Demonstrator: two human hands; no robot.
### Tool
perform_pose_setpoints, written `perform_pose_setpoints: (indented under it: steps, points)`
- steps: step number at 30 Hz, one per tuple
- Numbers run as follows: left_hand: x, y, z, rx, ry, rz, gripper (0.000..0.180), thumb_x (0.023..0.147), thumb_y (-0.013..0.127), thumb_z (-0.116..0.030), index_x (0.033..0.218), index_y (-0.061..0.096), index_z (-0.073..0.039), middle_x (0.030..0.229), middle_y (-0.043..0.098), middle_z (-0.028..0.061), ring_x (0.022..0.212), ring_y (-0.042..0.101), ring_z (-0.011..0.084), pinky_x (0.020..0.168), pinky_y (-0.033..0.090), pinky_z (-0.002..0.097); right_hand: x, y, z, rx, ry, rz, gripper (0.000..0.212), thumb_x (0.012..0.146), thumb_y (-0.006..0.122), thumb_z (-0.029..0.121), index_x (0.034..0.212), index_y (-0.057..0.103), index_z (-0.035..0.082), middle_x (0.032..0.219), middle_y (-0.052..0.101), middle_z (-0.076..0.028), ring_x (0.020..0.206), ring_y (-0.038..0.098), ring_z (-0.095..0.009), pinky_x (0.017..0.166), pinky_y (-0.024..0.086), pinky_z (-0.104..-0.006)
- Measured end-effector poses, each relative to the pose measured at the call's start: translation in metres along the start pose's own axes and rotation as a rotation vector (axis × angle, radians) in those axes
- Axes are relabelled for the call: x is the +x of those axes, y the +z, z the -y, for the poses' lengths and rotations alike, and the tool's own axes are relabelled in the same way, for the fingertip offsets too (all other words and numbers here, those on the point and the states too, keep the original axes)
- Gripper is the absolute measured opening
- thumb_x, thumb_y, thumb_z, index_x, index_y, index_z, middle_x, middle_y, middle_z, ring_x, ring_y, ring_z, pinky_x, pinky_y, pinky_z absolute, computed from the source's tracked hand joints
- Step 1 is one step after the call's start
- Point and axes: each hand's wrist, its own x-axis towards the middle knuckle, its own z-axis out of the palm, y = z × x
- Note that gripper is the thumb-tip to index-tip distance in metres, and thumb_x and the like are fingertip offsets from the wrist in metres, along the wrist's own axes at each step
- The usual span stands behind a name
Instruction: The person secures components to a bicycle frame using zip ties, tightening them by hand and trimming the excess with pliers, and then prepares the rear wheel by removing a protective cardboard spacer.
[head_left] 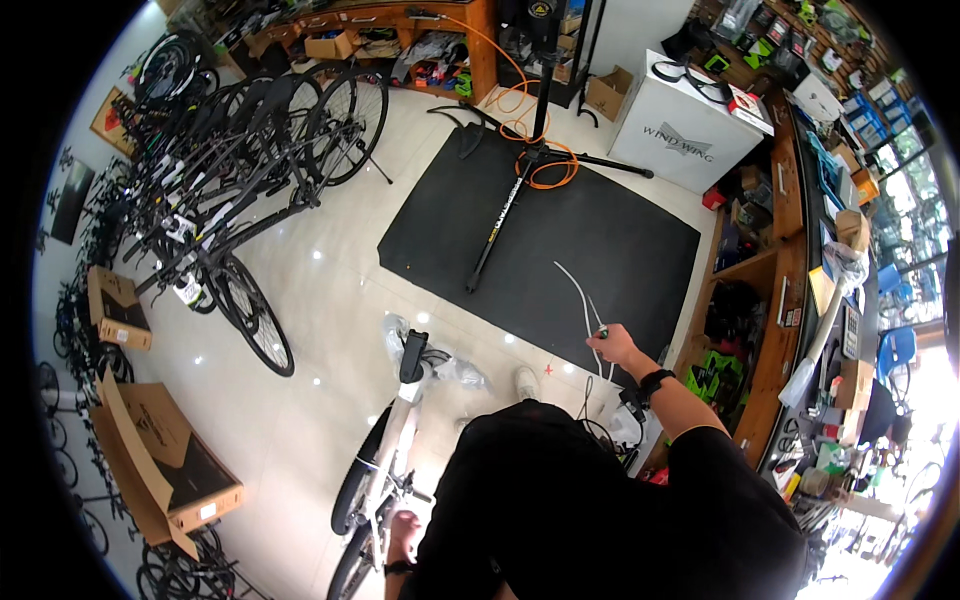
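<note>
My right hand (615, 343) is closed and held out over the front edge of the black mat. In it is a thin-shafted tool (602, 331) with a small dark-green handle, its exact kind too small to make out. Beside the tool a long, curved white strip (578, 290) runs past the fingers, and I cannot tell whether the hand grips it too. My left hand (403, 533) is low down next to the white bicycle frame (400, 425). Its fingers are partly hidden and washed out by glare. Clear plastic wrap (460, 373) hangs by the bicycle's front end.
A repair stand (497, 235) with an orange hose (552, 170) stands on the black mat (620, 240). Parked bicycles (240, 290) and an opened cardboard carton (215, 495) are at the left. A white box (655, 115) and a wooden workbench (785, 270) line the right.
</note>
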Motion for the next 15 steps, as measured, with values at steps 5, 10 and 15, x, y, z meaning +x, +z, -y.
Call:
perform_pose_setpoints:
  steps: [5,10,15]
  points:
    - [0.016,0.03,-0.016,0.284,-0.042,0.009,0.025,0.084,0.062,-0.02,0.073,0.065,0.002,0.066,0.066,0.0136,0.064,0.064,0.0197,0.059,0.048,0.0364,-0.001,-0.003,0.04,0.212,0.033,0.019,0.021,0.085,0.068,0.014,0.07,0.061,0.001,0.057,0.054,-0.003,0.042,0.046,-0.01,0.039,0.036,-0.0257]
    - [0.046,0.034,-0.16,0.131,-0.305,-0.039,0.009,0.086,0.056,-0.001,0.08,0.061,0.003,0.072,0.064,0.0089,0.067,0.063,0.017,0.062,0.054,0.0292,0.044,-0.019,0.076,0.4,0.026,0.063,0.022,0.085,0.068,0.013,0.069,0.058,0.001,0.056,0.051,-0.003,0.043,0.044,-0.01,0.039,0.036,-0.0269]
    - [0.079,0.047,-0.215,-0.062,-0.226,-0.237,0.011,0.085,0.058,0.005,0.095,0.054,0.003,0.079,0.062,0.0118,0.074,0.064,0.0189,0.061,0.054,0.0271,0.139,-0.045,0.135,0.642,0.0,0.115,0.024,0.086,0.068,0.016,0.068,0.058,0.003,0.057,0.052,-0.002,0.043,0.046,-0.011,0.039,0.037,-0.0275]
